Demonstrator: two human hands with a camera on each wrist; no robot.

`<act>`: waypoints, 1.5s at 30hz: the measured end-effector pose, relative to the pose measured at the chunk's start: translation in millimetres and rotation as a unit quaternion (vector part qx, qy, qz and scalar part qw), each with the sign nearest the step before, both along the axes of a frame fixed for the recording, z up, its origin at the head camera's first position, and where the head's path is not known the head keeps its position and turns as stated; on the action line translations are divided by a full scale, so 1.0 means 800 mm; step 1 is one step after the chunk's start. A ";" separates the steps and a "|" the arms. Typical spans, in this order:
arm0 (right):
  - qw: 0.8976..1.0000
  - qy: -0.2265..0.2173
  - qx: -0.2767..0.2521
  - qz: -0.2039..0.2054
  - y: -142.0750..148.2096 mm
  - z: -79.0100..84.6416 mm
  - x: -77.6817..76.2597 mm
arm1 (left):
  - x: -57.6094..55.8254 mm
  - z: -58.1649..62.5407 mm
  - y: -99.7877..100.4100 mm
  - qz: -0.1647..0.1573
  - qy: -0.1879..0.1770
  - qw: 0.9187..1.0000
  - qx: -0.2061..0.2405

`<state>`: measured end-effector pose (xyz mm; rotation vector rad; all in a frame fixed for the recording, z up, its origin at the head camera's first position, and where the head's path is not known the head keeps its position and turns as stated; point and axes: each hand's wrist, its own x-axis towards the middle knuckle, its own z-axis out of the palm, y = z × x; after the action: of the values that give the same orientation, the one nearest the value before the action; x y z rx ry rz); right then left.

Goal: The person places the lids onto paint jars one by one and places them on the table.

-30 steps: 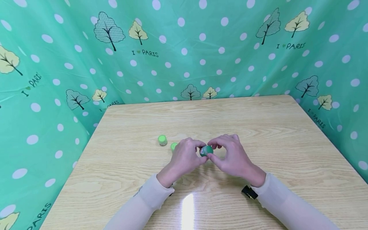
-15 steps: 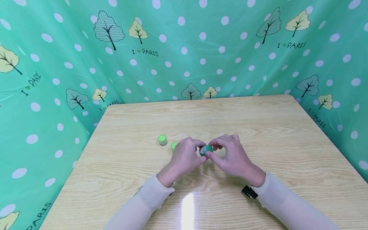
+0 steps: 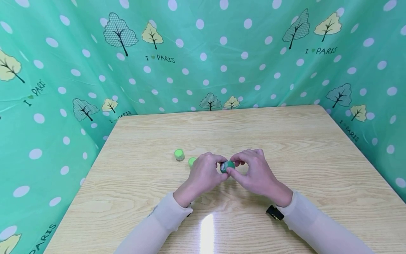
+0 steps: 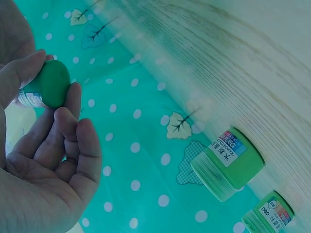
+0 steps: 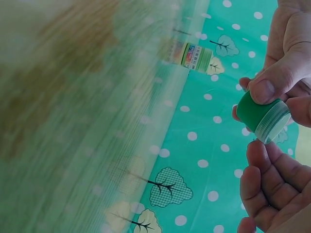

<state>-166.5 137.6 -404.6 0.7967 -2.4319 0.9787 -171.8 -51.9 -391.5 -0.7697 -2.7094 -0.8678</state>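
A small dark-green gouache paint jar [image 3: 227,166] is tilted between both hands above the table. My left hand [image 3: 205,173] grips the green body [image 5: 255,110] between thumb and fingers. The thumb and a finger of my right hand [image 3: 256,173] pinch the clear ribbed lid [image 5: 274,125] at its other end. The lid looks seated on the jar. To the left, a light-green paint jar [image 3: 179,155] stands upright. Another light-green jar [image 3: 191,161] is partly hidden behind my left hand; labels show on both in the left wrist view.
The wood-grain table [image 3: 279,134] extends around the hands on every side. A green dotted cloth [image 3: 203,70] hangs behind it and along its left and right sides. A bright light reflection lies on the tabletop near the front.
My right hand's thumb and fingertips have shifted slightly at the lid. My left hand and the light-green jars stay in place.
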 end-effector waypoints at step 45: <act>0.999 -0.008 0.013 -0.046 0.012 0.019 0.002 | -0.007 -0.002 -0.012 0.008 -0.045 0.995 -0.093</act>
<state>-165.1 146.8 -389.3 0.6804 -2.4748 0.9238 -177.2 -61.8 -393.4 -0.7611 -2.9038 -0.6696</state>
